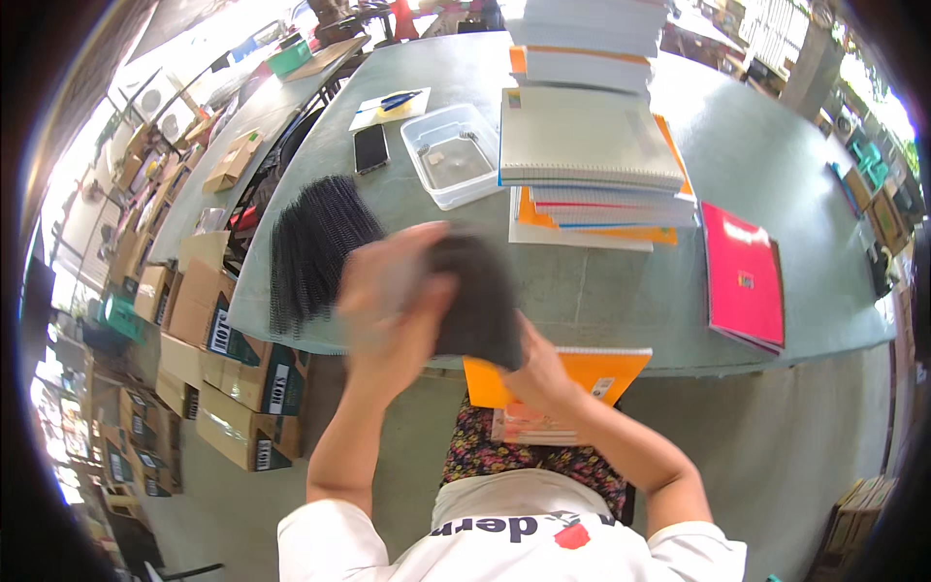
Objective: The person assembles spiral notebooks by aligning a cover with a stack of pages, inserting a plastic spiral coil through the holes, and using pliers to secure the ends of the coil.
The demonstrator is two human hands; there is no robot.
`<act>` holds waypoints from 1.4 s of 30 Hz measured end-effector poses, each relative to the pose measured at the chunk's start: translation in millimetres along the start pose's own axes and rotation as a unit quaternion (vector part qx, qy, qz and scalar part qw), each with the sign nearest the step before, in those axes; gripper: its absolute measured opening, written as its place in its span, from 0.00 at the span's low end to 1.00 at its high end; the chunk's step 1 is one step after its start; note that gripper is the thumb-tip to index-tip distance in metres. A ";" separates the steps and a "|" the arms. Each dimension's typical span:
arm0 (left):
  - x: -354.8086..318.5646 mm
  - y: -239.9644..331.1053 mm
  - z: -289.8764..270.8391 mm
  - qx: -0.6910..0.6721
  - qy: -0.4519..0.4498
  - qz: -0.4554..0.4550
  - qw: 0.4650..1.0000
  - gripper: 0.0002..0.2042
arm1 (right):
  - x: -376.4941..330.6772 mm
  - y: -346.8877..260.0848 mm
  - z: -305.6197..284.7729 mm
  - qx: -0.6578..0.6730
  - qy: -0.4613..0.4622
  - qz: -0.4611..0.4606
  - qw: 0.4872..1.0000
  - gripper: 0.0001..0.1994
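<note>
In front of my body, over the table's near edge, both hands hold a dark, flat-looking bundle (475,301), too smeared by motion to name surely. My left hand (393,306) grips its left side and blurs strongly. At the lower right, my right hand (538,369) has its fingers partly hidden behind the bundle. Just left of my left hand lies a pile of black spiral binding coils (315,247). Below the right hand, an orange notebook (621,364) rests on my lap.
A tall stack of spiral notebooks (592,136) stands beyond my hands. Right of it lies a red notebook (742,276). A clear plastic tub (451,160), a phone (370,150) and a blue pen (398,101) are at far left. Cardboard boxes (242,422) sit on the floor, left.
</note>
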State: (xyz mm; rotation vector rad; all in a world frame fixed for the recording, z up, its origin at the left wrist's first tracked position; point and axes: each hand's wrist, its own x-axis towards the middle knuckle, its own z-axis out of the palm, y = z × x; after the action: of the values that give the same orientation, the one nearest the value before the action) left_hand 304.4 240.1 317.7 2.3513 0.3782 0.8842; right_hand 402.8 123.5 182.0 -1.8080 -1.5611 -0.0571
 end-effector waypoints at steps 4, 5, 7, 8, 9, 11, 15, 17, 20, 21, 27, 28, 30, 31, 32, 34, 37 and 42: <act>-85.4 -30.2 7.3 0.205 -0.014 -0.021 0.978 0.15 | 0.3 7.3 -55.6 0.048 -0.134 0.116 0.983 0.10; -109.7 -44.6 23.2 0.131 -0.036 -0.036 0.990 0.15 | -5.5 13.3 -63.0 0.017 -0.148 0.114 0.982 0.09; -105.6 -34.2 12.7 0.073 -0.045 -0.007 0.996 0.15 | -16.8 29.2 -73.9 -0.021 -0.159 0.127 0.979 0.09; -97.1 -31.7 8.9 0.067 -0.052 -0.009 0.996 0.15 | -23.3 33.5 -77.0 -0.017 -0.129 0.126 0.984 0.09; -82.0 -28.3 4.2 0.095 0.061 -0.015 0.993 0.14 | -26.5 35.6 -81.0 -0.015 -0.097 0.117 0.988 0.08; -82.6 -32.6 11.7 0.120 0.173 -0.023 0.977 0.14 | -37.3 33.1 -78.4 -0.031 -0.087 0.113 0.989 0.08; -93.3 -35.3 13.5 0.078 -0.034 -0.032 0.996 0.13 | -35.5 25.5 -76.4 -0.039 -0.030 0.117 0.992 0.06; -81.3 -40.7 16.0 0.135 0.104 0.038 0.985 0.13 | -43.8 25.1 -74.1 -0.041 -0.037 0.137 0.989 0.06; -114.5 -43.8 32.9 0.096 -0.056 -0.015 0.994 0.11 | -43.5 21.4 -69.2 -0.050 0.006 0.101 0.994 0.05; -125.0 -45.0 38.5 0.067 -0.125 -0.041 0.989 0.11 | -44.5 22.7 -67.7 -0.048 0.022 0.086 0.995 0.05; -100.8 -50.2 31.3 0.144 0.020 0.020 0.989 0.12 | -39.0 17.6 -61.8 -0.063 0.017 0.088 0.994 0.06; -106.7 -48.2 36.2 0.095 -0.093 -0.007 0.991 0.11 | -37.1 17.8 -60.4 -0.065 0.016 0.088 0.994 0.06; -98.5 -43.0 24.3 0.109 -0.032 0.023 0.993 0.13 | -36.4 22.1 -60.8 -0.056 0.029 0.076 0.995 0.06; -93.4 -37.1 17.9 0.114 0.018 0.043 0.992 0.14 | -43.7 23.2 -60.3 -0.046 0.032 0.077 0.995 0.06; -81.6 -38.0 12.1 0.149 0.133 0.056 0.978 0.14 | -47.6 23.1 -59.5 -0.049 0.028 0.089 0.994 0.06; -94.7 -40.1 27.4 0.130 0.059 0.029 0.989 0.15 | -39.8 17.7 -60.4 -0.047 0.026 0.088 0.995 0.06; -95.2 -41.7 34.2 0.042 -0.146 0.037 0.988 0.16 | -40.4 21.8 -56.6 -0.051 0.027 0.075 0.996 0.06; -89.0 -39.8 35.6 0.106 0.053 0.046 0.992 0.16 | -39.1 19.8 -58.0 -0.056 0.019 0.091 0.994 0.07</act>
State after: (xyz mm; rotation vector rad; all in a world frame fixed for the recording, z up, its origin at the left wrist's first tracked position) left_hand 260.4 216.1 226.9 2.5384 0.4282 1.0611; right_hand 433.9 59.3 195.9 -2.0182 -1.3856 -0.0944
